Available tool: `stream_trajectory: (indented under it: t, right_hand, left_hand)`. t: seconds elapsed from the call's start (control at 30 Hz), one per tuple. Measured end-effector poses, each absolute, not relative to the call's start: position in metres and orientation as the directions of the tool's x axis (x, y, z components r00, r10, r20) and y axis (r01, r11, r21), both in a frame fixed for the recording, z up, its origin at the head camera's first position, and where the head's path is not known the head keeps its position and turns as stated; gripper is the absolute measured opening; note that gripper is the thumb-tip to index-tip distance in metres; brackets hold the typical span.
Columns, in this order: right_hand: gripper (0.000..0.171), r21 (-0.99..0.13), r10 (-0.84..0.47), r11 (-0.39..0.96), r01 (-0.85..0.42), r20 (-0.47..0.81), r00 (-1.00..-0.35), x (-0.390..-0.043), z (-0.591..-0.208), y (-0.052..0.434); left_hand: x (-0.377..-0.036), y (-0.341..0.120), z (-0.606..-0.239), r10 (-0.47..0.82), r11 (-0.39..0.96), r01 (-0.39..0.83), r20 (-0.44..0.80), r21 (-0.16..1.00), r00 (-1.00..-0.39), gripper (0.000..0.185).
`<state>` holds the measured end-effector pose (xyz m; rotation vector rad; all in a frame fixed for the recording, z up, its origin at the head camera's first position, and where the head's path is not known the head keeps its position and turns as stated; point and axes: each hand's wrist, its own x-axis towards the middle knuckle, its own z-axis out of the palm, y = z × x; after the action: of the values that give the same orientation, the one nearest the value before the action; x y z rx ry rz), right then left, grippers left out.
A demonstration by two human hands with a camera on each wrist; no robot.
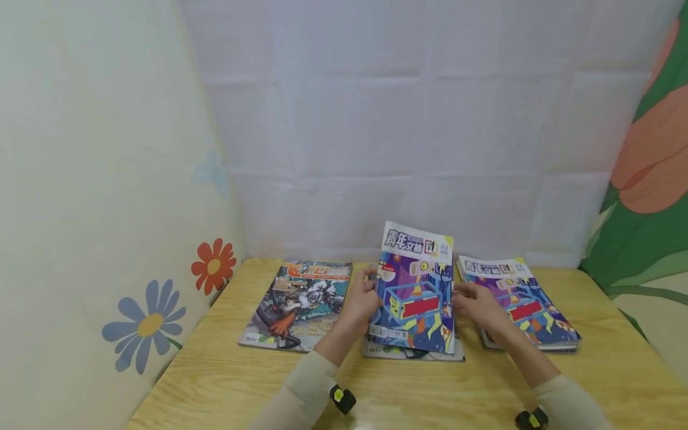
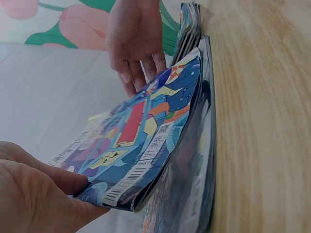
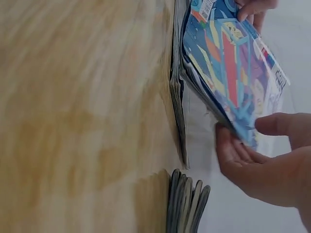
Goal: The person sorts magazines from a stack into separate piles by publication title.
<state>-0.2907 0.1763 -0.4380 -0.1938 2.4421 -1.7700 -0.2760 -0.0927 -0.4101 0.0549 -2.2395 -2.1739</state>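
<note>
A magazine (image 1: 416,286) with a purple and blue cartoon cover is raised and tilted over another magazine (image 1: 441,354) on the table. My left hand (image 1: 362,301) pinches its left edge; in the left wrist view the thumb (image 2: 68,180) lies on the cover near the barcode corner. At the opposite edge is my right hand (image 1: 478,303). The right wrist view shows that hand's thumb (image 3: 277,124) on the cover and its fingers (image 3: 235,153) curled beneath the edge. Most of the lower magazine is hidden by the raised one.
To the right lies a stack of magazines (image 1: 518,301), its top cover matching the raised one. On the left rests a magazine (image 1: 301,304) with an orange title. A white cloth (image 1: 333,131) hangs behind the wooden table (image 1: 215,370); a flower-painted wall (image 1: 107,209) stands at the left.
</note>
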Motion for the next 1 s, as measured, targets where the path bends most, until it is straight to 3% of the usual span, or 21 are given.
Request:
stream_trajectory:
  t: [0.27, 0.47, 0.73, 1.0]
  right_hand:
    - [0.055, -0.999, -0.072, -0.03, -0.034, 0.036, -0.997, -0.287, -0.438, 0.196]
    - [0.069, -0.966, -0.193, -0.248, 0.071, -0.023, -0.981, -0.279, -0.437, 0.211]
    - [0.092, -0.93, -0.333, -0.325, 0.17, -0.056, -0.941, -0.266, -0.433, 0.234]
    - [0.096, -0.914, -0.351, -0.362, 0.182, -0.047, -0.935, -0.264, -0.43, 0.27]
  left_hand:
    - [-0.287, -0.086, -0.408, 0.025, -0.107, -0.003, 0.0, 0.994, -1.0, 0.073]
    - [-0.299, -0.074, -0.407, 0.106, -0.205, -0.056, -0.034, 0.977, -0.994, 0.077]
    - [-0.317, -0.047, -0.404, 0.165, -0.274, -0.1, -0.055, 0.957, -0.985, 0.076]
    - [-0.338, -0.013, -0.418, 0.223, -0.374, -0.199, -0.12, 0.906, -0.967, 0.077]
